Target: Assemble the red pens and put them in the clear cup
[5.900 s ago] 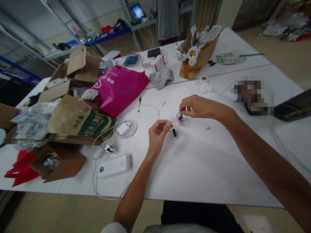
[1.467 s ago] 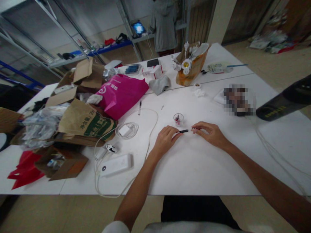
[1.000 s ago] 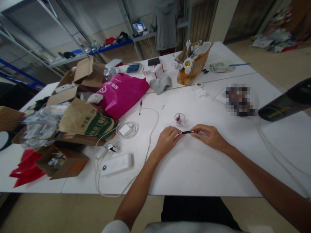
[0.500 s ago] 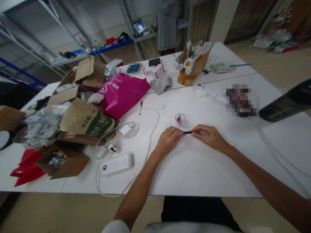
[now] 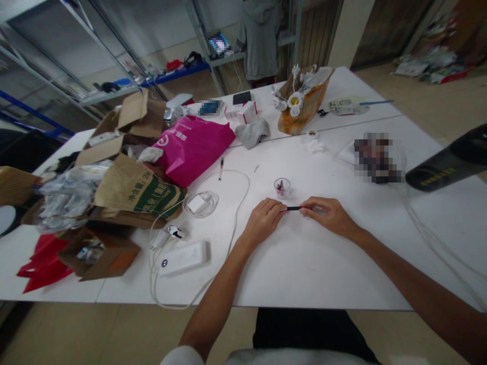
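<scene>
A short black rod, its exact kind too small to make out, lies level between my two hands just above the table. My left hand is closed with its fingertips pinching the left end. At the other end, the thumb and fingers of my right hand are pinched together, hiding that tip. Just beyond the rod stands a small clear cup with several little dark and red pieces in it. A thin small item lies farther back on the white table.
Left of my arm are a white power bank, a coiled cable with its charger and a pen. A pink bag and cardboard boxes crowd the left side. A dark bottle stands at the right.
My right hand's fingertips have shifted slightly at the rod's right end, and a little more of the black rod shows. My left hand has hardly moved.
</scene>
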`<action>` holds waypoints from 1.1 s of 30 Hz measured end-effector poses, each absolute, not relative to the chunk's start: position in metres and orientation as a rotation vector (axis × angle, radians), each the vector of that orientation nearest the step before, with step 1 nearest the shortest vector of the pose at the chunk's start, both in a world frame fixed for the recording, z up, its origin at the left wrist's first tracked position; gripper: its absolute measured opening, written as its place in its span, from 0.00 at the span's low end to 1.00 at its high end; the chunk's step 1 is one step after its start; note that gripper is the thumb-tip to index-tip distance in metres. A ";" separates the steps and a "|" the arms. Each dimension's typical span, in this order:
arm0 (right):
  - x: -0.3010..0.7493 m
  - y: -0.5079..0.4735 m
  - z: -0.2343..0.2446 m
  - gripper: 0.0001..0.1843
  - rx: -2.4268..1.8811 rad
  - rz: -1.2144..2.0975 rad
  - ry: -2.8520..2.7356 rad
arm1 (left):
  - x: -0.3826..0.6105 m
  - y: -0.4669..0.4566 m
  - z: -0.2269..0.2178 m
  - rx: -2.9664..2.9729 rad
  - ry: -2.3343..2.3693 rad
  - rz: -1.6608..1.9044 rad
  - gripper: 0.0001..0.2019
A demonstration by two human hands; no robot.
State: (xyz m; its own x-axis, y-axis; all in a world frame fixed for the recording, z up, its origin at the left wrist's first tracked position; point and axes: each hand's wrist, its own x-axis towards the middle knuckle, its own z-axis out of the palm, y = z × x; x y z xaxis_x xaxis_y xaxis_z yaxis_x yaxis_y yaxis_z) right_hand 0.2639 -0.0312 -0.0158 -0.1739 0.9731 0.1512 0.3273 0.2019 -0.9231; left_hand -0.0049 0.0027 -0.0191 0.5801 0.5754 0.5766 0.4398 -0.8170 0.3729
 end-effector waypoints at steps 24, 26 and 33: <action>0.266 -0.031 -0.014 0.19 -1.204 1.000 -1.643 | -0.003 0.003 -0.015 2.671 0.821 1.213 0.05; 0.266 -0.031 -0.011 0.18 -1.198 0.988 -1.651 | -0.003 0.003 -0.015 2.671 0.823 1.218 0.06; 0.269 -0.031 -0.014 0.23 -1.275 0.971 -1.718 | -0.002 0.001 -0.013 2.681 0.820 1.200 0.06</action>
State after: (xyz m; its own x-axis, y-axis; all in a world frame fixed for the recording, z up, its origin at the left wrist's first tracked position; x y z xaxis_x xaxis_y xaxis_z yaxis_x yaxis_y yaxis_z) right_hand 0.2692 -0.0308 -0.0138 -0.2016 0.9696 0.1385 0.3813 0.2079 -0.9008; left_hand -0.0018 0.0012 -0.0132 0.5465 0.5078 0.6659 0.4360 -0.8515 0.2914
